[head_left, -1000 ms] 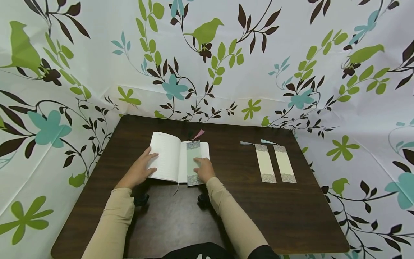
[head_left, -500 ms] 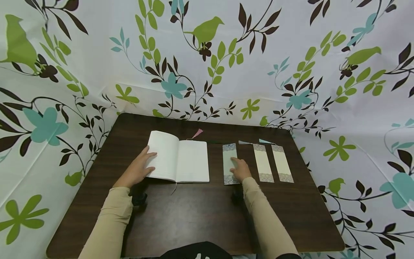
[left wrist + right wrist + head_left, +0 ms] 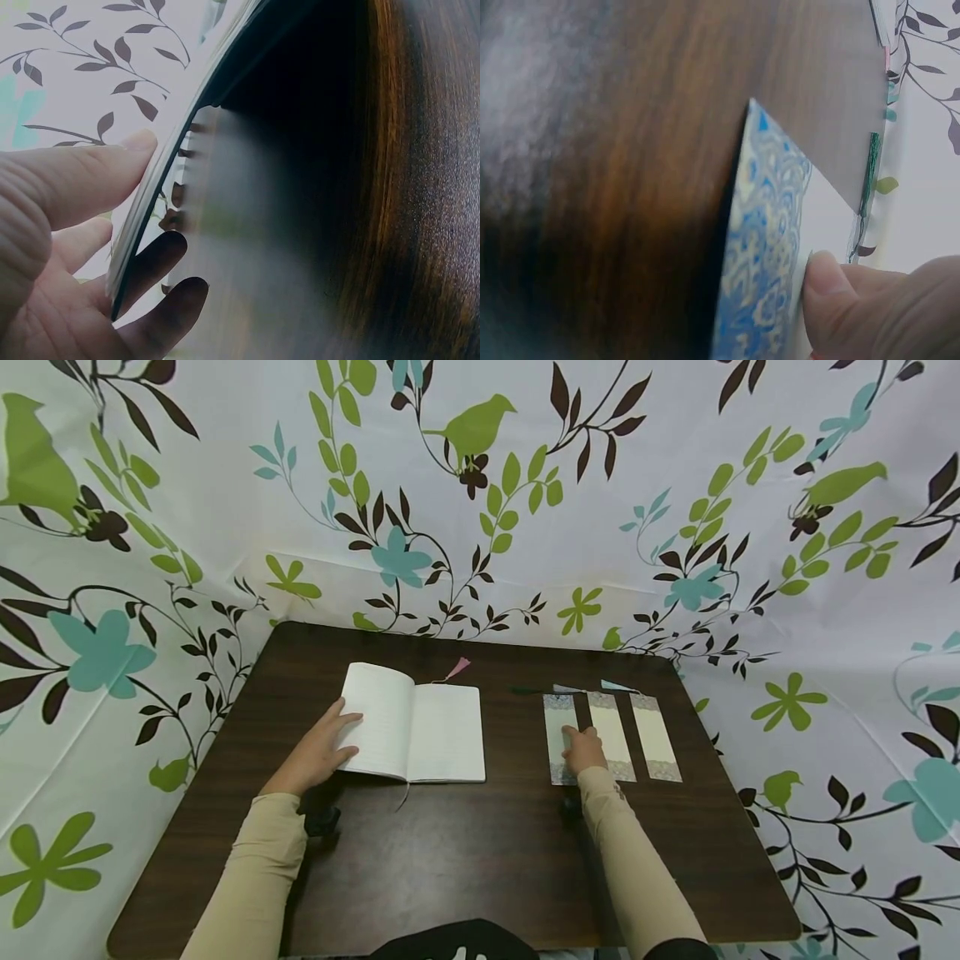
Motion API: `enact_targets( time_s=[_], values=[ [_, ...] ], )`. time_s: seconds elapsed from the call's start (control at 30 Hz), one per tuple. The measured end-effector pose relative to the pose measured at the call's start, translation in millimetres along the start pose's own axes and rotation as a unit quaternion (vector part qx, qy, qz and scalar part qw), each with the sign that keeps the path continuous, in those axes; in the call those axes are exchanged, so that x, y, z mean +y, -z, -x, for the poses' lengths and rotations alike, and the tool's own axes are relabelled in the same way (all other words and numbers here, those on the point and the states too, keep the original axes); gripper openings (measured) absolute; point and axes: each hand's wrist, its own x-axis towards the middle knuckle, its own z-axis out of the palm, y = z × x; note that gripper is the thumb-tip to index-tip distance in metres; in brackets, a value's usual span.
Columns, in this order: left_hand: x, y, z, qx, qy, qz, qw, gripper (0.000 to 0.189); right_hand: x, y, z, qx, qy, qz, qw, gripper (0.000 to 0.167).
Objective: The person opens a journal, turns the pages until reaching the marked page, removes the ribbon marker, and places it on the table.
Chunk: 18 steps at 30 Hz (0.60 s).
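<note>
An open notebook (image 3: 446,735) with white pages lies on the dark table. My left hand (image 3: 318,752) grips its left side; in the left wrist view the thumb (image 3: 112,176) lies on the page side and fingers reach under the dark cover. Farther right, my right hand (image 3: 585,750) pinches a pale green bookmark (image 3: 557,727) by its right edge. That bookmark has blue-patterned ends, and a green tassel (image 3: 871,172) hangs from its far end. Part of it is hidden by the hand. A cream bookmark (image 3: 606,718) lies immediately right of it, partly covered by the hand.
Another cream bookmark (image 3: 657,739) lies farther right, with a light blue tassel (image 3: 617,686) at its top. A pink tassel (image 3: 458,667) sticks out past the notebook's far edge. Behind the wooden table (image 3: 450,860) hangs a leaf-and-bird patterned cloth (image 3: 525,552).
My right hand has carried the pale green bookmark right, from over the notebook's right page to beside the cream bookmarks. The left hand keeps its hold on the notebook.
</note>
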Motion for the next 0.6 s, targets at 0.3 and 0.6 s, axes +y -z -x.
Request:
enact_targets(
  time_s=[0.3, 0.6],
  values=[
    [-1.5, 1.6, 0.2, 0.003, -0.003, 0.001, 1.0000, 0.058, -6, 5, -1.6, 0.003, 0.005, 0.037, 0.9993, 0.054],
    [-4.6, -1.3, -0.5, 0.005, -0.001, 0.004, 1.0000, 0.058, -37, -9, 6.6, 0.111, 0.079, 0.181, 0.9740, 0.049]
  ],
)
